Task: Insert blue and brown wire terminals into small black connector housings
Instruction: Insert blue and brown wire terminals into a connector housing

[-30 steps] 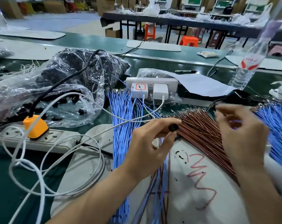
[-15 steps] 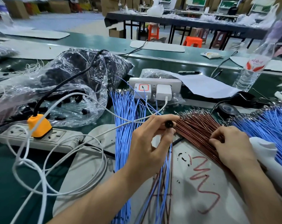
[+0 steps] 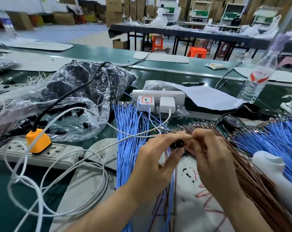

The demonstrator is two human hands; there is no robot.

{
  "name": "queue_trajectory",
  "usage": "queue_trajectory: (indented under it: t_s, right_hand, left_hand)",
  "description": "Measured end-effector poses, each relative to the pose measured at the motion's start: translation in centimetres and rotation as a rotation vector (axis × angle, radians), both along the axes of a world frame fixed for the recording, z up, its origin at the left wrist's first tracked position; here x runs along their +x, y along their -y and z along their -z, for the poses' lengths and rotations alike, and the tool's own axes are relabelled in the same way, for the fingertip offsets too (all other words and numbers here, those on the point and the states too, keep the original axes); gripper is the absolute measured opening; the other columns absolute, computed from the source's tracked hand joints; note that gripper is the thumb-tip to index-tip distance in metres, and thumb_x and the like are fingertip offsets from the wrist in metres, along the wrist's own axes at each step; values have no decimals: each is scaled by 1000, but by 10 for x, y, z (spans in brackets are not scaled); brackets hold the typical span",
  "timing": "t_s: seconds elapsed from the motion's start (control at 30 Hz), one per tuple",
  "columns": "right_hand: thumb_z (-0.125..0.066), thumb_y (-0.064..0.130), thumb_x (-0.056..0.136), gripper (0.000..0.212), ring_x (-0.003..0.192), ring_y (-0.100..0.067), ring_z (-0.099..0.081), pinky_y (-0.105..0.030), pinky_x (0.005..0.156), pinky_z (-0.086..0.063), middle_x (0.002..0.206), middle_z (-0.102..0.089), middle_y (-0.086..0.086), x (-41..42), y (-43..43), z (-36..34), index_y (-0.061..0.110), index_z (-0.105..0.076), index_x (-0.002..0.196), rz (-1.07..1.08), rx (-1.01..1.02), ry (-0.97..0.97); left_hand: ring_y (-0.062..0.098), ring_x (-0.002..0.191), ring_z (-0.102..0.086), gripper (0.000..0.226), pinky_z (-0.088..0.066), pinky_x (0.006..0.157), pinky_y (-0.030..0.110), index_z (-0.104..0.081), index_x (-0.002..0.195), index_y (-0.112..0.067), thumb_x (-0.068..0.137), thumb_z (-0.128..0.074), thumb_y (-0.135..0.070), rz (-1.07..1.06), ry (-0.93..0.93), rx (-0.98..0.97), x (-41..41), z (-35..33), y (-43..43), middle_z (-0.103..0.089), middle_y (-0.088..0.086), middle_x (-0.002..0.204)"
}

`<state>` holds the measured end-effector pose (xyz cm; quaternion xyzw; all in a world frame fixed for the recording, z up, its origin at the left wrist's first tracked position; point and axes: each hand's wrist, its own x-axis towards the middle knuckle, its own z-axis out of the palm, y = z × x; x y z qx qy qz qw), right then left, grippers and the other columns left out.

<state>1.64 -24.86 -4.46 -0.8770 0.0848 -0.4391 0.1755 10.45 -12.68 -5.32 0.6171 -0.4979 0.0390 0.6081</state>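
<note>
My left hand [image 3: 156, 158] pinches a small black connector housing [image 3: 178, 144] between thumb and fingers, above the white work mat [image 3: 188, 206]. My right hand [image 3: 210, 158] has its fingertips curled against the housing and pinches a brown wire; the terminal itself is hidden. A fan of brown wires [image 3: 252, 178] runs under my right hand to the lower right. One bundle of blue wires [image 3: 130, 124] lies left of my left hand, another blue bundle [image 3: 279, 139] at the right. Wired blue and brown leads hang below my left hand.
A clear bag of black housings [image 3: 63, 104] sits at the left. A grey power strip with an orange plug [image 3: 38, 141] and looped white cables [image 3: 58, 181] lie near the front left. A white strip with chargers [image 3: 158, 99], paper, pen and a water bottle [image 3: 257, 77] stand behind.
My right hand left the brown wire fan and rose to the left until its fingertips met the housing in my left hand. My left hand stayed roughly in place. The camera tilted up.
</note>
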Motion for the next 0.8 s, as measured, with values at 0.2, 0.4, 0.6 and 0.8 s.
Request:
queue_trajectory:
  t_s: [0.2,0.4,0.6,0.8]
  right_hand:
    - [-55,8,90,11,70,-9,-58,-13,64,-46,79,-61,9,-1,-1,-2,15,-56,98,-182,100,-73]
    - [-59,19,90,21,68,-20,-67,-36,58,-55,81,-71,-1,-5,3,-6,7,-74,101,27,-92,-113]
    - [-65,15,91,17,72,-17,-66,-22,61,-50,89,-74,-3,-10,17,-8,11,-74,105,218,14,-271]
    - [-63,20,91,15,80,-12,-46,-19,72,-30,92,-65,-12,-13,37,5,18,-74,101,375,183,-450]
  left_hand:
    - [6,98,-64,21,-40,106,30,-70,106,-11,86,-62,-10,-92,-45,13,0,3,2,-71,-6,100]
    - [5,94,-67,18,-29,114,29,-71,103,-14,87,-64,-15,-220,-107,-67,-1,0,2,-73,-4,99]
    - [4,94,-64,17,-47,99,34,-66,101,-25,93,-57,-13,-502,-410,-338,42,-8,-10,-70,-9,96]
    - [11,98,-62,19,-47,96,30,-60,106,-19,97,-51,-5,-540,-477,-367,62,-5,-11,-66,-4,100]
